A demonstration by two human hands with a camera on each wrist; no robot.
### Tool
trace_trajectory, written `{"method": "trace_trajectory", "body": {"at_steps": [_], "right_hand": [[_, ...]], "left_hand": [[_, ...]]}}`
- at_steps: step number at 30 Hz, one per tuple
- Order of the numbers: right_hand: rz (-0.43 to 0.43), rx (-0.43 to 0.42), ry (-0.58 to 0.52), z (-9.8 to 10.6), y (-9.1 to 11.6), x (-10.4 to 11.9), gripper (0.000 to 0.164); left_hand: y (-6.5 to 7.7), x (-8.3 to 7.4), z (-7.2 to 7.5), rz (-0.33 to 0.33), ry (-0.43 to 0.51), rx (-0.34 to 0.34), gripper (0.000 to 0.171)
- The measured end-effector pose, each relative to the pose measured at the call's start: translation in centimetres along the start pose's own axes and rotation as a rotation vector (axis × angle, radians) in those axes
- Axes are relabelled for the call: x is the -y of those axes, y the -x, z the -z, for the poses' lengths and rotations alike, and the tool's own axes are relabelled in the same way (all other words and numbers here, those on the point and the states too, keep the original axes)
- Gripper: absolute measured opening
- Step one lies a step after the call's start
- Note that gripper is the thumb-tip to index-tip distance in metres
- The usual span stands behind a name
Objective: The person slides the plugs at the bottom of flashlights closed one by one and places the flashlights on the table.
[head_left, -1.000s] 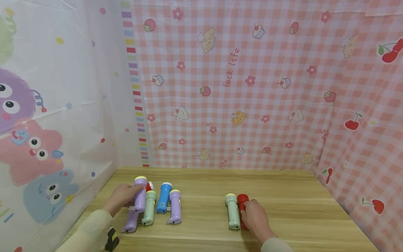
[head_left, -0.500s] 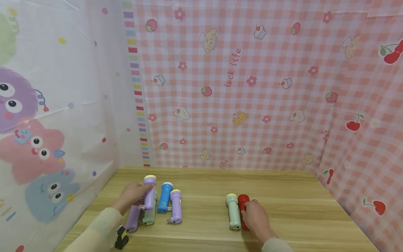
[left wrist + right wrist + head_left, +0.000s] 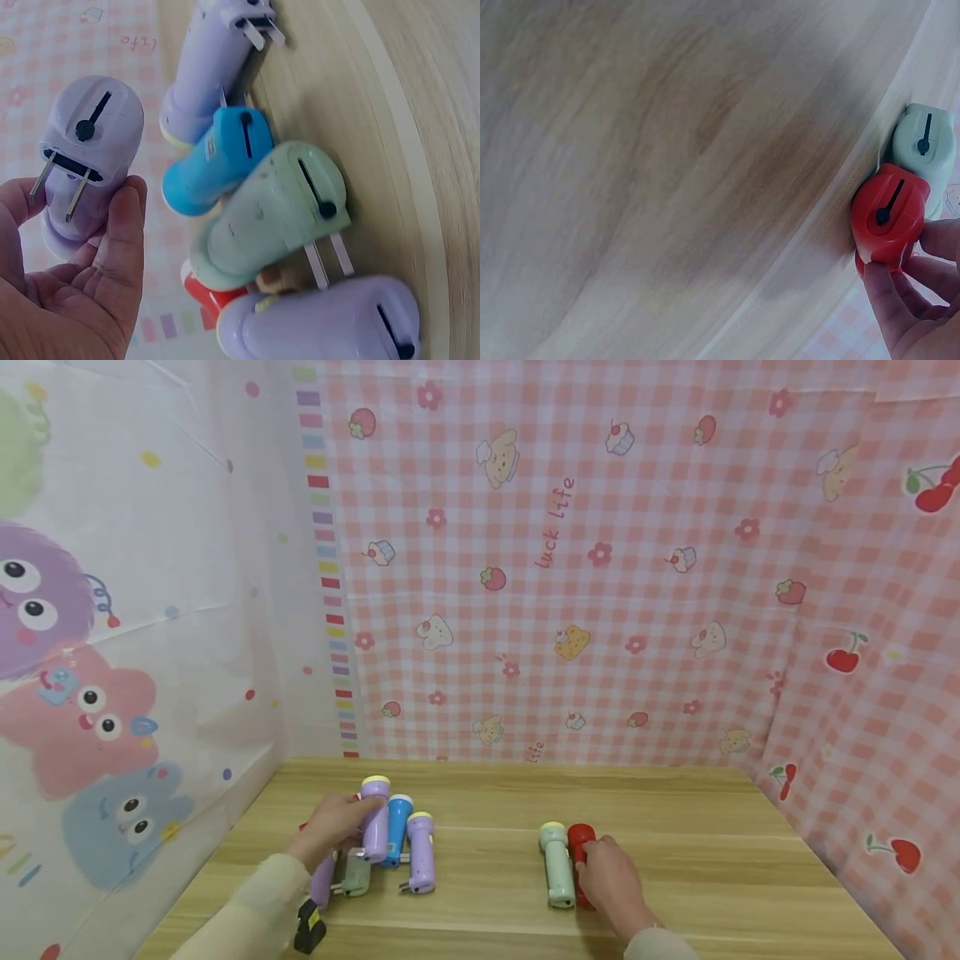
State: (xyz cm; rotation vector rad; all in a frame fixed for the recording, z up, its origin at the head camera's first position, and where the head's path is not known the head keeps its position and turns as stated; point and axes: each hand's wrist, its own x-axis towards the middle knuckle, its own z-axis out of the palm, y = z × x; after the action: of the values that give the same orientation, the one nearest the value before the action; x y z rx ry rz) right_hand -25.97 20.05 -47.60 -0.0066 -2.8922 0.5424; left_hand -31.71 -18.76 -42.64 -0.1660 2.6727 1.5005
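My left hand (image 3: 335, 822) pinches a purple flashlight (image 3: 376, 827) between thumb and fingers, holding it above the table. In the left wrist view two metal plug prongs stick out from its end. Below and around it lie a blue flashlight (image 3: 202, 165), a green one (image 3: 262, 217), another purple one (image 3: 322, 322) and a partly hidden red one (image 3: 214, 296). A further purple flashlight (image 3: 422, 856) lies right of the blue one. On the right, my right hand (image 3: 611, 877) grips a red flashlight (image 3: 889, 214) lying beside a pale green flashlight (image 3: 556, 868).
Wooden tabletop (image 3: 487, 893) stretches between the two groups of flashlights. A pink checked cloth (image 3: 525, 610) hangs behind, and a white cartoon-printed cloth (image 3: 210, 652) hangs on the left. A small black object (image 3: 309, 927) shows beside the left sleeve.
My left hand has carried the purple flashlight to the right, from above the lower-left purple one to in front of the blue one. The right hand stays on the red flashlight.
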Motion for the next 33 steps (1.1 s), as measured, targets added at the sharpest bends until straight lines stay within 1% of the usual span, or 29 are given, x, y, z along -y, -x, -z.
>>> {"method": "trace_trajectory", "body": {"at_steps": [5,9,17,25,30,33], "right_hand": [[-0.011,0.008,-0.005,-0.2,-0.1,-0.1,0.013],[0.008,-0.017,-0.008,-0.2,0.0,-0.2,0.012],[0.037,-0.039,-0.003,-0.2,0.1,-0.2,0.011],[0.032,-0.034,-0.015,-0.2,0.0,-0.2,0.011],[0.011,-0.013,-0.027,-0.2,-0.1,-0.3,0.012],[0.007,-0.012,-0.031,-0.1,-0.1,-0.3,0.012]], "left_hand": [[0.0,-0.5,-1.0,-0.008,0.046,0.013,0.049],[0.1,-0.9,-1.7,-0.021,0.075,0.025,0.051],[0.5,-1.8,-3.1,-0.046,0.129,0.035,0.048],[0.3,-2.4,-4.1,-0.033,0.188,0.077,0.049],[0.3,-2.7,-5.0,-0.027,0.185,0.082,0.052],[0.3,-3.0,-5.5,-0.035,0.183,0.081,0.051]]}}
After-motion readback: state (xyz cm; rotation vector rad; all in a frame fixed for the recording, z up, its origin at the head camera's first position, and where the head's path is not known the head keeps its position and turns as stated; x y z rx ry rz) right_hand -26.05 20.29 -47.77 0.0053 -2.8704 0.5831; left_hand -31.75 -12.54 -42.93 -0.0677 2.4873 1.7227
